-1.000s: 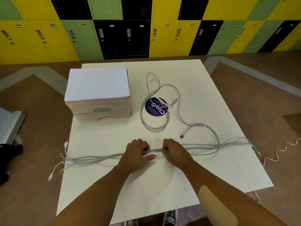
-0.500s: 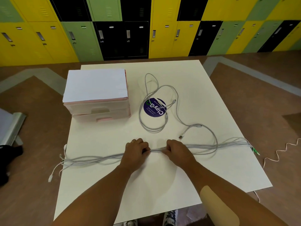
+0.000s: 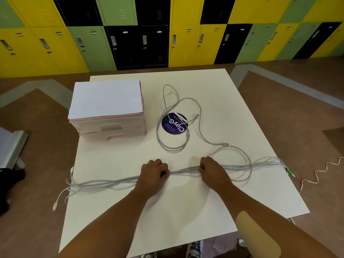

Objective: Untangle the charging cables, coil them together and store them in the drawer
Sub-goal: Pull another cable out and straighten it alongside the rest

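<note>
A long bundle of grey charging cables (image 3: pixel 183 172) lies stretched left to right across the near part of the white table (image 3: pixel 186 211). My left hand (image 3: pixel 153 174) and my right hand (image 3: pixel 212 172) grip the bundle side by side near its middle, a short span of cable between them. The bundle's plug ends hang off the left table edge, and its right end reaches the right edge. Another grey cable (image 3: pixel 175 125) lies in loose loops farther back, over a round purple sticker (image 3: pixel 174 123). The pink drawer unit (image 3: pixel 109 125) stands at the back left with both drawers closed.
A white sheet (image 3: pixel 106 98) covers the top of the drawer unit. A pale curly cord (image 3: pixel 320 172) lies on the brown floor right of the table. Yellow, green and black lockers (image 3: pixel 149 34) line the back wall. A metal frame (image 3: pixel 13 146) stands at far left.
Both hands have curled tighter round the bundle and moved slightly apart, drawing the stretch between them straighter. The looped cable and drawer unit have not moved.
</note>
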The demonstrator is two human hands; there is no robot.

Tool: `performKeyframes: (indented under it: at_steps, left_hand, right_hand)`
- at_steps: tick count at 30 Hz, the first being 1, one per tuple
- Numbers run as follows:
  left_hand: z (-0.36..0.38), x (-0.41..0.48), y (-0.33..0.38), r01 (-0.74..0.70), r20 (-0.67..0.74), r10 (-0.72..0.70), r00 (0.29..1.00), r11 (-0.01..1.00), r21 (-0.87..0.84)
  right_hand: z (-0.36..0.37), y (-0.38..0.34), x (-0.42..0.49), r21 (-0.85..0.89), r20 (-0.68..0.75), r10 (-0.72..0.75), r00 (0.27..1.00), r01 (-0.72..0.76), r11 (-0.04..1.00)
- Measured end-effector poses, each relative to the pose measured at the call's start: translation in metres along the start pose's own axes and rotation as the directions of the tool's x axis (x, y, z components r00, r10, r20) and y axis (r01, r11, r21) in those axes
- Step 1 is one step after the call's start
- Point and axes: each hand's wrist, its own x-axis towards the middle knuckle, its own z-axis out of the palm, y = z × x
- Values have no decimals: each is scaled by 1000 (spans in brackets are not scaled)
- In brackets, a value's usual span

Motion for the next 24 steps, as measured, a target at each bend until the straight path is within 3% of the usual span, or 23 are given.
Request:
performKeyframes:
  at_steps: [8,15,24]
  left_hand:
    - [-1,10,1,-190,49,184,982,964,184]
    - [17,38,56,-275,202,252,947,956,99]
    - [46,50,75,-209,88,210,974,978,-29]
  right_hand:
    - [2,1,0,22,-4,-30,1000,31,999]
    - [2,-1,-1,26,-13,-39,999,39,999]
    - [2,13,-4,46,-29,-138,990,139,989]
